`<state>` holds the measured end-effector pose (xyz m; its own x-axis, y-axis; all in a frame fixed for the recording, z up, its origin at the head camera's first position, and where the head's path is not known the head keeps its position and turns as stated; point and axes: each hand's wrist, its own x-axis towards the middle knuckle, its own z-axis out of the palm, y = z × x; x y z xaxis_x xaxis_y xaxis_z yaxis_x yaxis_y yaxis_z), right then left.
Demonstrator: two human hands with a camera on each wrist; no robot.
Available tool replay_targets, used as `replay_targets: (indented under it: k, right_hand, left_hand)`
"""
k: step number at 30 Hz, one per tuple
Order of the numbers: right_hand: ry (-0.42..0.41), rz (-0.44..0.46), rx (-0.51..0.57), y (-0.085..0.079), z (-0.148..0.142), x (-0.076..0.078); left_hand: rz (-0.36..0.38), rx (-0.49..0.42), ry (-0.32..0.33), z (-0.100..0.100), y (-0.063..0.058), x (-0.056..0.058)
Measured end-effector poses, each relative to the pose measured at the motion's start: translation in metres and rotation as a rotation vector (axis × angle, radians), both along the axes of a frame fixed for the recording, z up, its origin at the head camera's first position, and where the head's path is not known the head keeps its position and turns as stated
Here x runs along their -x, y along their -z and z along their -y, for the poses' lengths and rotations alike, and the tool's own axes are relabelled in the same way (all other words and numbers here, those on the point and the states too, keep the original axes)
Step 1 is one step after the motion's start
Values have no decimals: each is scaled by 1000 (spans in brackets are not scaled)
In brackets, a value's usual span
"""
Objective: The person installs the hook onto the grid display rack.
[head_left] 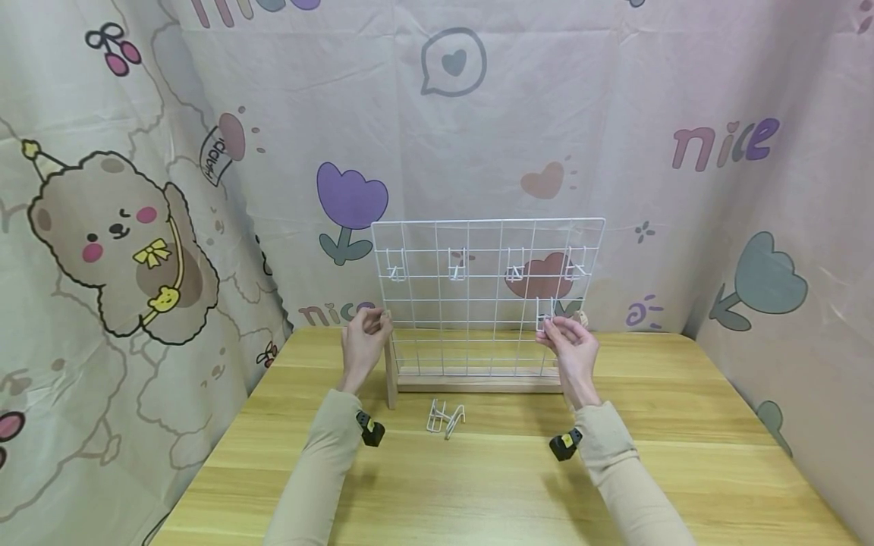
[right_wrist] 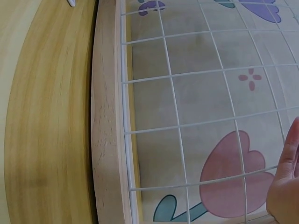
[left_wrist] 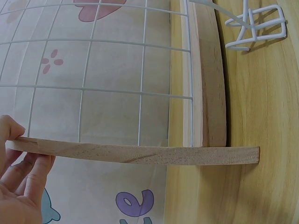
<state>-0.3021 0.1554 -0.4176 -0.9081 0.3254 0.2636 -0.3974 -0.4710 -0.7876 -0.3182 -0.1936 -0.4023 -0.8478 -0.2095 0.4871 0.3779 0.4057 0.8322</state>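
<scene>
A white wire grid panel (head_left: 467,299) stands upright in a wooden stand (head_left: 478,385). My left hand (head_left: 365,341) pinches the upper end of the stand's left wooden post (left_wrist: 140,154), thumb on one side and fingers on the other. With thumb and fingertips my right hand (head_left: 575,353) holds a white wire hook (head_left: 544,305) against the lower right part of the grid. That hook is out of sight in the right wrist view, where only part of the hand (right_wrist: 285,186) shows. Several similar hooks (head_left: 457,265) hang in a row on the grid's upper part.
A loose white wire hook piece (head_left: 445,418) lies on the wooden table (head_left: 478,485) in front of the stand, left of centre; whether it is one hook or two I cannot tell. A patterned cloth (head_left: 580,98) hangs behind and at both sides.
</scene>
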Motion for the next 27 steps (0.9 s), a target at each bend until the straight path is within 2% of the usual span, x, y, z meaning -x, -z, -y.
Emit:
replay_targets:
  k: [14,27]
  right_hand:
    - [-5,32,-35,2,-1,-3]
    - [36,102,-111,10,-2,-5]
  left_hand:
    - [12,-6,-1,-1,-1,-1]
    - [5,-5,-3,-1,-1,-1]
